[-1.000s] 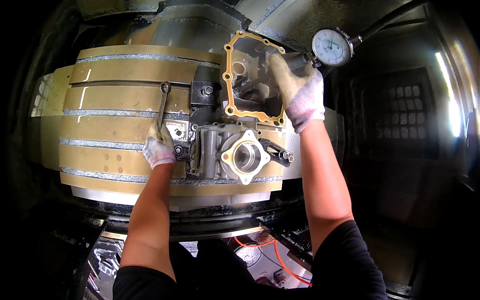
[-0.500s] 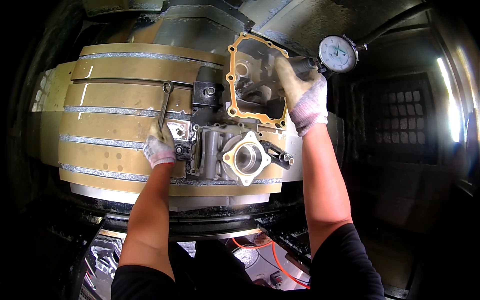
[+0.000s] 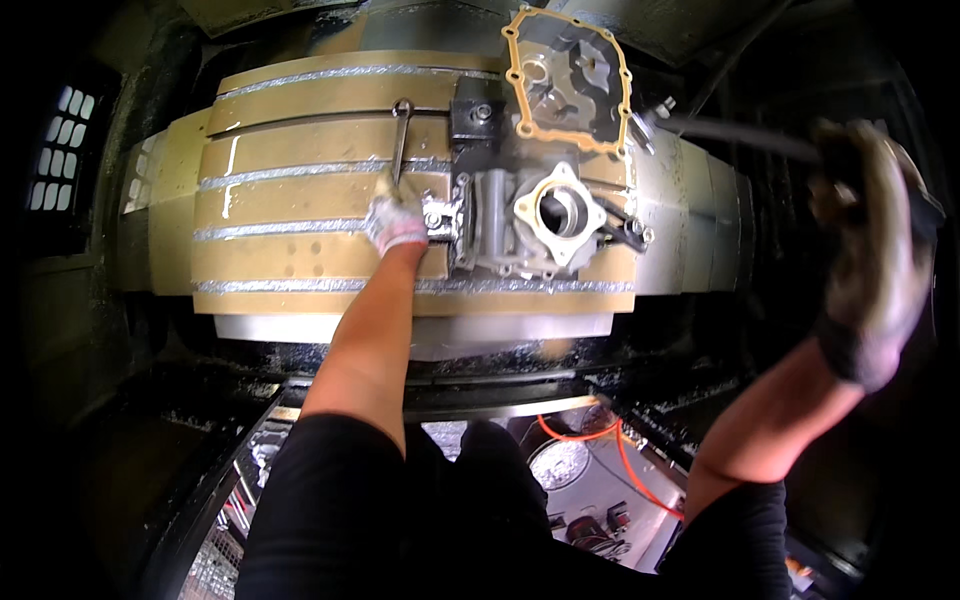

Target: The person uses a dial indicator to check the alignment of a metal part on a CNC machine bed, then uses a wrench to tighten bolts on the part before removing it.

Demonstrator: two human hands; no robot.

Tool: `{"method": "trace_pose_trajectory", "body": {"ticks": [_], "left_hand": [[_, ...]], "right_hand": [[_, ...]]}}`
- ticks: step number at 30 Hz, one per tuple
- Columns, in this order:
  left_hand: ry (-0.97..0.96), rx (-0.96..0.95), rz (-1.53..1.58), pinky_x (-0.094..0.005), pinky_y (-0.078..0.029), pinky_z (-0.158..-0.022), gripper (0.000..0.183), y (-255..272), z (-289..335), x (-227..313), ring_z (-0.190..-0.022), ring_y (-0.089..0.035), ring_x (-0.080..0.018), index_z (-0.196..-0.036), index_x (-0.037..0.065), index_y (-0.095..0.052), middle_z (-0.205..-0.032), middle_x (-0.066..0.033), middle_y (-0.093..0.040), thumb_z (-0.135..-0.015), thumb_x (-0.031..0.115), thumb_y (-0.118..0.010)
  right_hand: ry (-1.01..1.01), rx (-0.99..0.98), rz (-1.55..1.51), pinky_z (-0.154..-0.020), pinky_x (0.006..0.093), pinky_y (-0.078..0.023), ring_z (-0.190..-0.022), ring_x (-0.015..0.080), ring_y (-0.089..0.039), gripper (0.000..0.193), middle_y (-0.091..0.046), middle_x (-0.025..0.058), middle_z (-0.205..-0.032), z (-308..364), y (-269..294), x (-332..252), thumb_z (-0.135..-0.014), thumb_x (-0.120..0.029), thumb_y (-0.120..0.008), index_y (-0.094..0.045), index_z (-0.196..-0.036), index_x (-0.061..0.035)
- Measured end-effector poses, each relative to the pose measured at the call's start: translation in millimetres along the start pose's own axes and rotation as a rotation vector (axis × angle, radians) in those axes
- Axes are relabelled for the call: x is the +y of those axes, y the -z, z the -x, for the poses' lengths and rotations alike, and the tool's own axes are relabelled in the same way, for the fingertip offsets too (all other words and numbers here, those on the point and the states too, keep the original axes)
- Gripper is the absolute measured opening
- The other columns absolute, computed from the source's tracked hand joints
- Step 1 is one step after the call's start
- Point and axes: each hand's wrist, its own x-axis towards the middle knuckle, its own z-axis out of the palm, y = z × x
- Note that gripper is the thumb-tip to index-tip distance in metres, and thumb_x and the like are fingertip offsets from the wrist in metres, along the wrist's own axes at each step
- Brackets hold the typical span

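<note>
Head: L hand (image 3: 394, 214) w/ wrench (image 3: 400, 145); bin (image 3: 562, 489) w/ chips (image 3: 560, 464).

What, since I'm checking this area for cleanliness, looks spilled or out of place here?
Silvery debris, apparently metal shavings, lines several slots of the tan bed, looking messy against its smooth strips. Some shows beside the left hand, which holds a wrench. Otherwise, nothing clearly stands out.

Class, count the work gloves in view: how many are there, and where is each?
2: one on the left hand, around the wrench over the slotted table; one on the right hand, blurred at far right. Dark areas could hide others.
</note>
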Motion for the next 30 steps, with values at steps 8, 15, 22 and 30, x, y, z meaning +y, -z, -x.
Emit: {"method": "trace_pose_trajectory", "body": {"ticks": [8,15,22,30], "left_hand": [[0.079,-0.193,0.199,-0.0502,-0.057,-0.083,0.034,28.2,13.2,-20.9,-0.094,-0.073,-0.0403,-0.114,0.011,-0.072,-0.101,-0.0212,-0.075,-0.094,0.037,-0.063],[0.149,-0.213,0.239,-0.0479,-0.055,-0.089,0.034,162.3,181.3,-157.6,-0.1,-0.07,-0.0424,-0.115,0.011,-0.067,-0.101,-0.0225,-0.073,-0.093,0.037,-0.064],[0.351,-0.248,0.119,-0.0473,-0.055,-0.083,0.024,373.9,461.1,-320.2,-0.093,-0.069,-0.0386,-0.106,0.015,-0.067,-0.095,-0.0159,-0.072,-0.098,0.029,-0.05],[1.002,0.297,-0.289,-0.0474,-0.055,-0.078,0.026,473.0,785.0,-446.1,-0.087,-0.069,-0.0414,-0.109,0.015,-0.07,-0.091,-0.0194,-0.071,-0.095,0.033,-0.057]], "right_hand": [[-0.748,-0.327,-0.16,-0.071,0.03,-0.054,-0.078,0.0138,-0.065,0.01,-0.07,0.0043,-0.09,191.3,83.3,-77.1,-0.094,-0.01,-0.069,-0.066,-0.103,-0.0051],[-0.722,-0.755,0.232,-0.069,0.0345,-0.055,-0.07,0.0176,-0.065,0.015,-0.069,0.0065,-0.076,388.2,69.7,-16.0,-0.086,-0.008,-0.069,-0.065,-0.099,-0.0033],[-0.32,-1.242,0.199,-0.08,0.0373,-0.055,-0.083,0.0251,-0.069,0.022,-0.074,0.0151,-0.091,449.9,4.3,11.9,-0.087,-0.014,-0.069,-0.066,-0.103,-0.0002],[-0.318,-1.344,0.15,-0.055,0.0359,-0.046,-0.057,0.0182,-0.059,0.035,-0.066,0.0097,-0.068,481.7,-68.0,38.4,-0.091,-0.032,-0.073,-0.067,-0.09,0.002]]}}
